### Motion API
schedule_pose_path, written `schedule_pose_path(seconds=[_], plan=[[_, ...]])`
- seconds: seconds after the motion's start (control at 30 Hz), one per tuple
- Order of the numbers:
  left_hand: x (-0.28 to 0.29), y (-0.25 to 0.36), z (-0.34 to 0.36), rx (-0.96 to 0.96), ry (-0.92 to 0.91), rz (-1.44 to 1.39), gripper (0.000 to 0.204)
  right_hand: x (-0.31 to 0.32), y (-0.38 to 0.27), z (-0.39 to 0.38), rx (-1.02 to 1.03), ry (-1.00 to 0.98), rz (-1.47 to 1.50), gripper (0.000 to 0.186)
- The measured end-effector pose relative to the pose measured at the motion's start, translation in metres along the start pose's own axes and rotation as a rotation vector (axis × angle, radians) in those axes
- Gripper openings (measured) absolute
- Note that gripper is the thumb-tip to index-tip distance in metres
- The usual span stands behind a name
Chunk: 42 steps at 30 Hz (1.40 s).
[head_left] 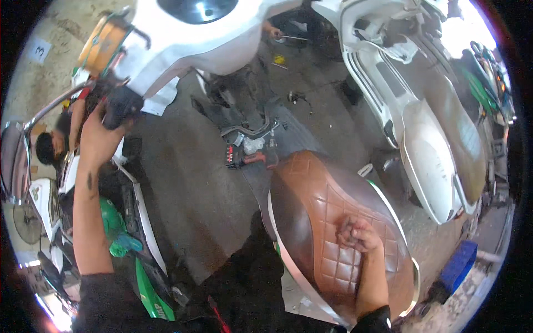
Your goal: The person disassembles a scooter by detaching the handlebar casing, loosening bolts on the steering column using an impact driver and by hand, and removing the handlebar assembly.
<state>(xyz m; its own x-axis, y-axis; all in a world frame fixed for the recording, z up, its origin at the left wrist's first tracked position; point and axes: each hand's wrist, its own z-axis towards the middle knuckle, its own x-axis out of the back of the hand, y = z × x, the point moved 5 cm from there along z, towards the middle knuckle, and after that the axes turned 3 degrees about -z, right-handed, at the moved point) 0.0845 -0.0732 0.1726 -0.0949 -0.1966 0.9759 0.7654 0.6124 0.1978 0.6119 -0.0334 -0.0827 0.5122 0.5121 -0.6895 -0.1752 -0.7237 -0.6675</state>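
Observation:
My left hand [101,136] is wrapped round a black handlebar grip [123,106] at the left side of a white scooter front [166,55]. Over the brown quilted scooter seat [302,183], my right hand [358,233] is closed with its fingers curled in. Whether anything small is inside it is hidden. A red and black cordless power tool [252,158] lies on the footboard just ahead of the seat. Beside the tool sits a clear plastic bag [254,145], its contents too small to tell. Dark frame parts [239,91] show where the scooter's front is uncovered.
A chrome-stemmed mirror [15,161] juts out at the left. Another white scooter [427,155] stands at the right, near a blue bin [459,266]. A green and white scooter [145,277] is close on my left. Another person's hand [272,30] holds a thin tool at the far side.

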Motion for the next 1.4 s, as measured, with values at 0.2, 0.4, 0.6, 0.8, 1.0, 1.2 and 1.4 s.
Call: schedule_pose_path(seconds=[0.2,0.4,0.6,0.8,1.0,1.2,1.4], plan=[[-0.003,-0.007,-0.002,-0.096,0.103,-0.153,0.05,0.003,0.003,-0.007,0.033,-0.048,0.27,0.049],[-0.005,-0.003,-0.004,0.085,0.103,-0.089,0.054,0.018,0.009,-0.003,-0.065,-0.135,0.321,0.069],[-0.004,-0.036,0.004,0.067,0.165,-0.036,0.05,0.018,0.005,-0.002,-0.143,-0.226,0.436,0.074],[-0.007,-0.026,-0.008,0.03,0.38,0.108,0.059,0.023,0.013,-0.005,-0.135,-0.096,0.478,0.073],[-0.014,0.009,-0.067,-0.466,0.754,0.114,0.055,0.021,-0.014,-0.076,0.209,1.006,-0.004,0.059],[-0.153,0.076,-0.104,-0.429,0.161,-0.317,0.053,0.013,-0.017,-0.385,-0.233,2.434,-1.274,0.031],[-0.341,0.07,-0.082,-0.255,-0.363,-0.415,0.05,0.034,0.025,-0.434,-0.687,2.557,-1.38,0.05]])
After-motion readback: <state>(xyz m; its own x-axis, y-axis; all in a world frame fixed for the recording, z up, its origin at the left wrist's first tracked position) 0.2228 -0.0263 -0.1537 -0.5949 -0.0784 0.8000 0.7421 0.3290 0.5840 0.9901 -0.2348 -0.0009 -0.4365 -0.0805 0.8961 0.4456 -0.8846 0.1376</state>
